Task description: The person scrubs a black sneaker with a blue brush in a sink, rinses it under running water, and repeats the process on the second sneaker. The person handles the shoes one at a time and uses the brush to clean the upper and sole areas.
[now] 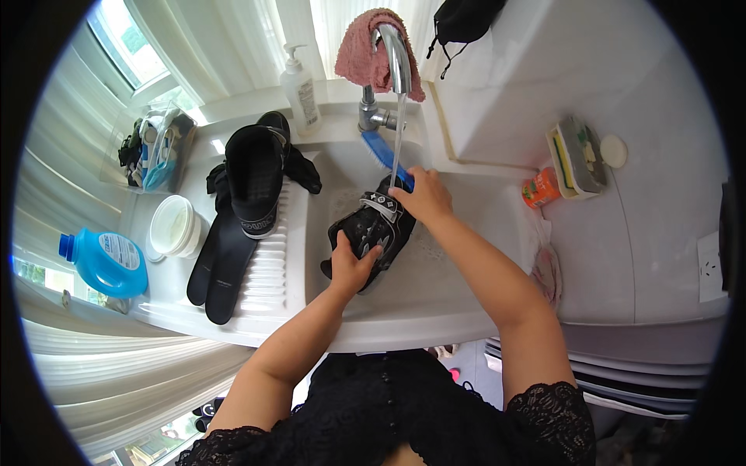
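My left hand (351, 268) grips the heel end of a black shoe (371, 227) with grey straps, held over the white sink basin (458, 272). My right hand (423, 196) is closed on a blue brush (381, 151) at the shoe's toe end. Water runs from the chrome tap (396, 58) down onto the brush and shoe.
A second black shoe (255, 175) and two black insoles (221, 260) lie on the ribbed washboard at the left. A pump bottle (301, 87), a white tub (175, 225), a blue detergent jug (109, 262), a pink cloth (364, 50) on the tap and an orange container (542, 188) stand around.
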`<action>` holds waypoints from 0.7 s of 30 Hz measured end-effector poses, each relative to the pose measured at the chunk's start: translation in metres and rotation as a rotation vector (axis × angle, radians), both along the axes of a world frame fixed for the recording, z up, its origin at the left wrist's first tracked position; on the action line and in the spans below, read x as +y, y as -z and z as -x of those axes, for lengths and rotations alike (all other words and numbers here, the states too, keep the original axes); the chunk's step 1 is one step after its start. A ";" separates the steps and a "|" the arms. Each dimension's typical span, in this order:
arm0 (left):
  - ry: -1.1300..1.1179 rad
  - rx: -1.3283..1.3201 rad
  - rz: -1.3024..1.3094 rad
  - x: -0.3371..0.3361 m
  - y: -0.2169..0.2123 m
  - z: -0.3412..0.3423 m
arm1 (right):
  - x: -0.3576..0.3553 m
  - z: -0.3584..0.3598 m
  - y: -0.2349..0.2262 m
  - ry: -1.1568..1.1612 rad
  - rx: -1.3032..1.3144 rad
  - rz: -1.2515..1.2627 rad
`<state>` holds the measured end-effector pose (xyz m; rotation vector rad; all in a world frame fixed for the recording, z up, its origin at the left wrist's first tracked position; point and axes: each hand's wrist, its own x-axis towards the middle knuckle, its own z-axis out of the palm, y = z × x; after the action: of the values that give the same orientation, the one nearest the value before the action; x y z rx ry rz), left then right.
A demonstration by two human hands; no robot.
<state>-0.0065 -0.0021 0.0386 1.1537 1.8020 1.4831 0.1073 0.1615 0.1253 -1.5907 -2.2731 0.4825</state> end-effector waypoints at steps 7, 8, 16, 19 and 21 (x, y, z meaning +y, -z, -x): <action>0.005 0.095 -0.113 -0.017 -0.033 -0.015 | 0.021 -0.013 -0.031 -0.113 0.094 0.120; 0.011 0.086 -0.127 -0.017 -0.034 -0.016 | 0.021 -0.014 -0.038 -0.135 0.111 0.150; 0.140 -0.651 0.072 -0.001 -0.016 -0.013 | 0.005 -0.014 -0.064 -0.306 0.281 -0.054; 0.139 -0.990 0.381 0.013 -0.020 -0.006 | -0.003 -0.017 -0.063 -0.374 0.197 -0.113; 0.104 -1.247 0.452 0.026 -0.023 0.003 | -0.009 -0.020 -0.064 -0.401 0.197 -0.117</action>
<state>-0.0091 0.0243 0.0614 -0.0118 1.0327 1.1674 0.1271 0.1529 0.1892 -0.9836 -2.4158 0.5626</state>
